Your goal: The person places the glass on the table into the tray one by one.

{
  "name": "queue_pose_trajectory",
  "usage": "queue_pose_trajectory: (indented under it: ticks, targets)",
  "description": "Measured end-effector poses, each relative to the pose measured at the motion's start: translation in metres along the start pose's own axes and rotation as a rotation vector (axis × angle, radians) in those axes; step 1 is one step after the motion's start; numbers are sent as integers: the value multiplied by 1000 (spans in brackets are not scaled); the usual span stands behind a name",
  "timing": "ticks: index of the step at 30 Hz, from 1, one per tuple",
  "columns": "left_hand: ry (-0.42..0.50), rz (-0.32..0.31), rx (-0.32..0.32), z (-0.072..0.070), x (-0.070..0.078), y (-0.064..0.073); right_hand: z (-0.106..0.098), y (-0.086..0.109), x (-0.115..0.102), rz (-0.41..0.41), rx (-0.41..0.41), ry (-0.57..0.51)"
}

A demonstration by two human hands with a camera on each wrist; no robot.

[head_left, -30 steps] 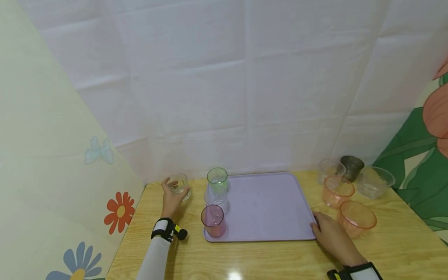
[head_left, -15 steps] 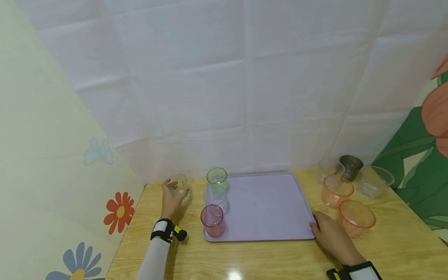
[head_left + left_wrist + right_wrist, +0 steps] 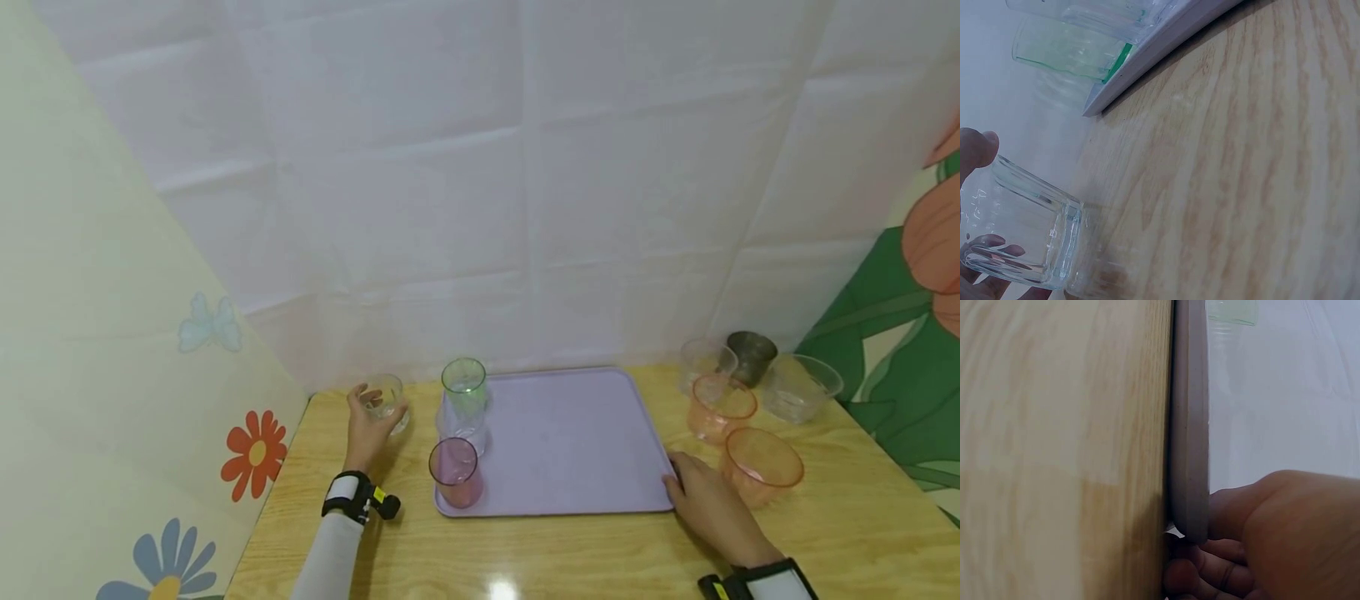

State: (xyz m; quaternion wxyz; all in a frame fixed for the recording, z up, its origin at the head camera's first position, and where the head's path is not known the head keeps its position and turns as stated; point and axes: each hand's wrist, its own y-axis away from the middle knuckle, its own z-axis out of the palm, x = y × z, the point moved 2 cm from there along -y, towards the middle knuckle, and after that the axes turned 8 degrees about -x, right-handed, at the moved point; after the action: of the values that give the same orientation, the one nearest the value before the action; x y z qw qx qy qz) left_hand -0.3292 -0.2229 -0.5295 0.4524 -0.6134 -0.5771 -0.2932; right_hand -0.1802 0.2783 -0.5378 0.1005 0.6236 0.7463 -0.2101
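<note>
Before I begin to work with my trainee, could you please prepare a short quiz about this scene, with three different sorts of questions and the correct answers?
1. True or false: the left hand is holding a clear glass.

2. On the tray, which of these stands closest to the near edge?
A) the green cup
B) the pink cup
C) the clear cup

3. Fill in: the right hand grips the tray by its ____ corner.

Key: 1. True. 2. B. 3. Near right.
</note>
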Motion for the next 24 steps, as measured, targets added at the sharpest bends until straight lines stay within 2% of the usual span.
queue_pose_trajectory:
  ticks: [9, 17, 24]
  targets:
    - [-9, -1, 4, -1, 7, 4, 1, -1, 1, -10, -4, 1]
    - [-13, 74, 0, -1, 20, 5, 1, -1, 1, 11, -16, -4]
    - [31, 96, -18, 3, 30, 6, 1, 0, 2, 25, -27, -4]
